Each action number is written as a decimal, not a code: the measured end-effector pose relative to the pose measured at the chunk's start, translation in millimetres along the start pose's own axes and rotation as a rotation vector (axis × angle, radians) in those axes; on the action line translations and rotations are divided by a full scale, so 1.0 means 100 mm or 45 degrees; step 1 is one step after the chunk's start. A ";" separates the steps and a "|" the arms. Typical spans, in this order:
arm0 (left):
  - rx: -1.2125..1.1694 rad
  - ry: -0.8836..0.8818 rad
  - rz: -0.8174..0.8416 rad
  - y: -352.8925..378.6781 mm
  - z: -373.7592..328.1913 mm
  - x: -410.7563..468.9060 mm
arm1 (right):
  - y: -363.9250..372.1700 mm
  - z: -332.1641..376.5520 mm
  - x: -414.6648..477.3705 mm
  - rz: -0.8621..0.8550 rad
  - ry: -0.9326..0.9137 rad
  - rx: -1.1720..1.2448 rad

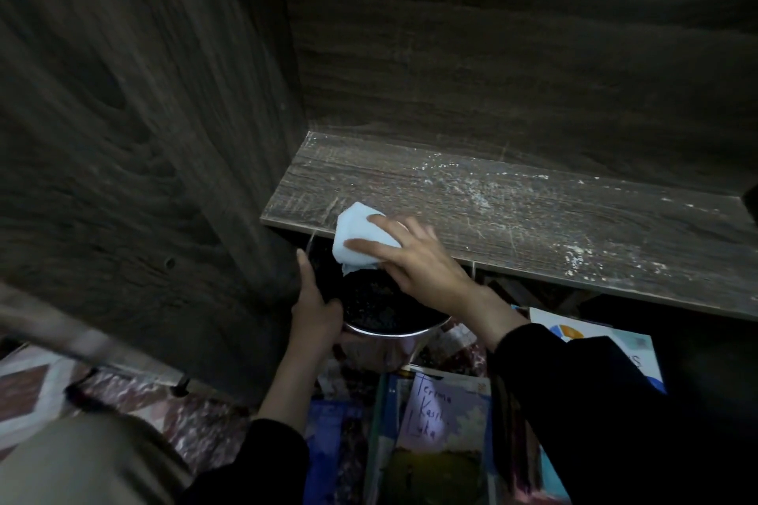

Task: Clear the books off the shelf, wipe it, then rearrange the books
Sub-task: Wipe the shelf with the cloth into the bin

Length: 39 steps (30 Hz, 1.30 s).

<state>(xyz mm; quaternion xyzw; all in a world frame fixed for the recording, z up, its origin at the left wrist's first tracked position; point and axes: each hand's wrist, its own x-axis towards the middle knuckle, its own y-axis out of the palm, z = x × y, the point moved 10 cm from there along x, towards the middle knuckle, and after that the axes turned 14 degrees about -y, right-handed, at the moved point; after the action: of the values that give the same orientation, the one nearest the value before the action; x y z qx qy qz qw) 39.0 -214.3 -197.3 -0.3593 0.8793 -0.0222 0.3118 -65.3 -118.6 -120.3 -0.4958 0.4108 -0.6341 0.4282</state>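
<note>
Handwritten on the lilac book cover point(426, 414) — "Terima Kasih Luka" — print on the white-blue book point(615, 344) is too blurred

Books point(443, 422) (lowest ones) off-frame below

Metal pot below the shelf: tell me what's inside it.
Dark speckled contents show in the metal pot, too dim to identify. The right hand and white cloth at the shelf edge cover its far part; the left hand grips its left rim.

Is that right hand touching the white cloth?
Touching: the head view shows the right hand with fingers spread over the white cloth at the shelf edge.
</note>
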 end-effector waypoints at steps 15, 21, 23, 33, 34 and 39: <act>0.017 -0.011 0.102 -0.03 0.18 0.26 | -1.01 -1.08 -1.29 -1.390 0.988 1.181; -0.131 -0.037 0.098 0.05 0.14 0.23 | -1.64 -1.46 -2.86 -1.226 1.398 0.066; -0.159 -0.051 0.117 0.07 0.14 0.23 | -1.72 -1.53 -3.26 -1.031 1.583 -0.191; -0.260 -0.129 0.216 0.15 0.06 0.06 | -1.29 -1.60 -3.57 -0.357 1.792 -0.320; -0.266 -0.132 0.220 0.16 0.07 0.07 | -1.27 -1.58 -3.53 -0.353 1.782 -0.321; -0.217 -0.131 0.167 0.10 0.11 0.12 | -1.15 -1.42 -3.23 -0.399 1.697 -0.370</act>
<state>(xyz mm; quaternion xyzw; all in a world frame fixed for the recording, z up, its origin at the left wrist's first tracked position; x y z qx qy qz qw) 32.6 -213.0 -215.6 -0.3267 0.8825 0.0914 0.3257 -174.3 235.9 -125.8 -0.1069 0.5902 -0.7959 -0.0822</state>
